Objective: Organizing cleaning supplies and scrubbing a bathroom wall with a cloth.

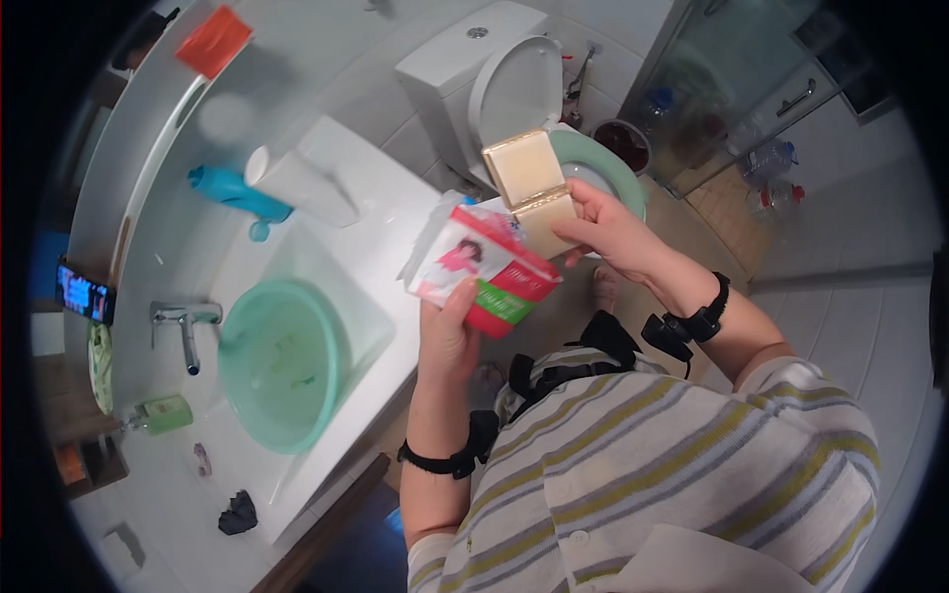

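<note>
our left hand [447,331] clasps a red-and-white soap box [481,272] with its flap open, our right hand [605,227] pinches a cream soap bar [531,188] almost fully drawn out above it, over the white washbasin counter [381,212] beside a green plastic basin [282,364]; box not yet set down

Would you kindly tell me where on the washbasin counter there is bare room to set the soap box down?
Free: the counter corner between the white tube and the box, held by the left hand; and the front strip between the green bottle and the small black item. Crowded: the basin, filled by the green bowl, and the back by the blue bottle.
</note>
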The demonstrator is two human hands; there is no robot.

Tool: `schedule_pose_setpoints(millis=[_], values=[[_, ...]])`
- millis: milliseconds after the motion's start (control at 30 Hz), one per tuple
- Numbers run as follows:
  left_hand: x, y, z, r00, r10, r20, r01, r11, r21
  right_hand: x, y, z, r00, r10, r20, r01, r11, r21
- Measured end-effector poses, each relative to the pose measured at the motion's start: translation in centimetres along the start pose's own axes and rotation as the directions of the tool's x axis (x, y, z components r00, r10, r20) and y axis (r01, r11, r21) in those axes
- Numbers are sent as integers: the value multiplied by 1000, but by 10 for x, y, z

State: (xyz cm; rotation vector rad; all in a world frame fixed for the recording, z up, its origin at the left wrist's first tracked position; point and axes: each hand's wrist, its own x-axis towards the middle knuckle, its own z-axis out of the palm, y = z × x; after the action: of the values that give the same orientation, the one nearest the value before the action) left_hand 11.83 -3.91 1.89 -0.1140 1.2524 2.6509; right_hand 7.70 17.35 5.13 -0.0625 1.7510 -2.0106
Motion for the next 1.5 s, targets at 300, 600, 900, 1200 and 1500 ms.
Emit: schedule_pose_setpoints(millis=[300, 600, 900, 1200, 1500], values=[[130, -151, 85, 977, -66, -201, 80, 995, 64, 44, 68, -171, 964, -207, -165, 188, 974, -125], [165, -225, 47, 777, -129, -616, 67, 990, -123, 126, 102, -203, 931, 331, 155, -294, 930, -221], [205, -299, -27, 400, -119, -909, -133, 974, -186, 212, 205, -179, 829, 489, 272, -428, 867, -256], [251, -324, -114, 217, -66, -974, -292, 948, -129, 343, 288, -138, 706, 501, 501, -111, 776, -621], [248, -347, -171, 61, -72, -995, -357, 930, -89, 365, 357, -71, 564, 605, 561, -109, 728, -676]])
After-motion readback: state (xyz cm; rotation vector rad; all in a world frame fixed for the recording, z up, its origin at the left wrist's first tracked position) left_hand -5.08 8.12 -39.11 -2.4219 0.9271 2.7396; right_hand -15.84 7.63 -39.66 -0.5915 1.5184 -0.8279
